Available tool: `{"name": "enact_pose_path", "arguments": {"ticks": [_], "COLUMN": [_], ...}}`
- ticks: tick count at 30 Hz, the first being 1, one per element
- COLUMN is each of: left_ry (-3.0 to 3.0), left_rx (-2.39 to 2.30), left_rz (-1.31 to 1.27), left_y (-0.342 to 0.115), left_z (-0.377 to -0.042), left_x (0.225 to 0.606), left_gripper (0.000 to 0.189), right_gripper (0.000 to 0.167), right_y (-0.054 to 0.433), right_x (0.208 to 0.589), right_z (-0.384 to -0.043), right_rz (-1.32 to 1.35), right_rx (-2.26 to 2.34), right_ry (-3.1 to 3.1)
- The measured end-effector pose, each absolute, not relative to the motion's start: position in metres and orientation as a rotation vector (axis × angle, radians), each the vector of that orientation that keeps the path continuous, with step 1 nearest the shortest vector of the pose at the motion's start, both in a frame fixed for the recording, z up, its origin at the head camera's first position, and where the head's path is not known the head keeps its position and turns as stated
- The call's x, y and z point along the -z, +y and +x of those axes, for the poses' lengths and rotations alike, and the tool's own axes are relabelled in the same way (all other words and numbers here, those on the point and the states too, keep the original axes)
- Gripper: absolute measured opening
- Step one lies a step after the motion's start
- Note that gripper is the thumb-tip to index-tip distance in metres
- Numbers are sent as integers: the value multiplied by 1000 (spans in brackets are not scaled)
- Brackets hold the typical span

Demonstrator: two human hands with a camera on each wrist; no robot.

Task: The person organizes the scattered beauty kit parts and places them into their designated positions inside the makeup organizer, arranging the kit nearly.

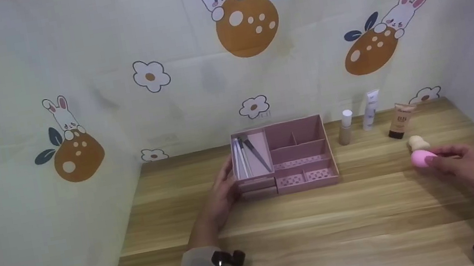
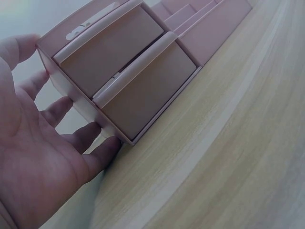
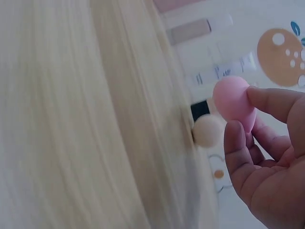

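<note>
On the right of the head view, my right hand (image 1: 473,163) pinches a pink makeup sponge (image 1: 423,158) between thumb and fingers. The right wrist view shows the same egg-shaped sponge (image 3: 233,101) held up off the table. Just behind it, a beige makeup sponge (image 1: 418,142) sits on the wood. My left hand (image 1: 221,198) rests against the left side of a pink desk organizer (image 1: 301,156). In the left wrist view its spread fingertips (image 2: 108,149) touch the side wall beside two drawers (image 2: 147,86). Several slim pens or pencils (image 1: 242,158) lie in the organizer's top left tray.
Right of the organizer stand a foundation bottle (image 1: 344,128) with a white cap, a white tube (image 1: 370,110) and a tan BB cream tube (image 1: 401,121) on a black cap. A patterned cloth (image 1: 185,112) hangs behind the wooden table (image 1: 283,236).
</note>
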State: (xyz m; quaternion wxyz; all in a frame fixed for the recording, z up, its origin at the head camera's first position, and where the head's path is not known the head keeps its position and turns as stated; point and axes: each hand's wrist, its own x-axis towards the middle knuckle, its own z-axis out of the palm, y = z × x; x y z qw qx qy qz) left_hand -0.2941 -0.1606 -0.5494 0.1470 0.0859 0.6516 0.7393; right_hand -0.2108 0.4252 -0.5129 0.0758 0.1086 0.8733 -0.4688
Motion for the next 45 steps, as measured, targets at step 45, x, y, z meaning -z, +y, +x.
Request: {"name": "enact_pose_path", "arguments": {"ticks": [45], "left_ry": [1854], "left_rx": [-2145], "left_rz": [280], "left_y": [-159], "left_z": [-293], "left_x": [547], "left_gripper": [63], "right_gripper": [33], "right_y": [205], "right_x": [502], "right_z": [-262], "right_rz": [-95], "right_rx": [1741], "right_ry": [2493]}}
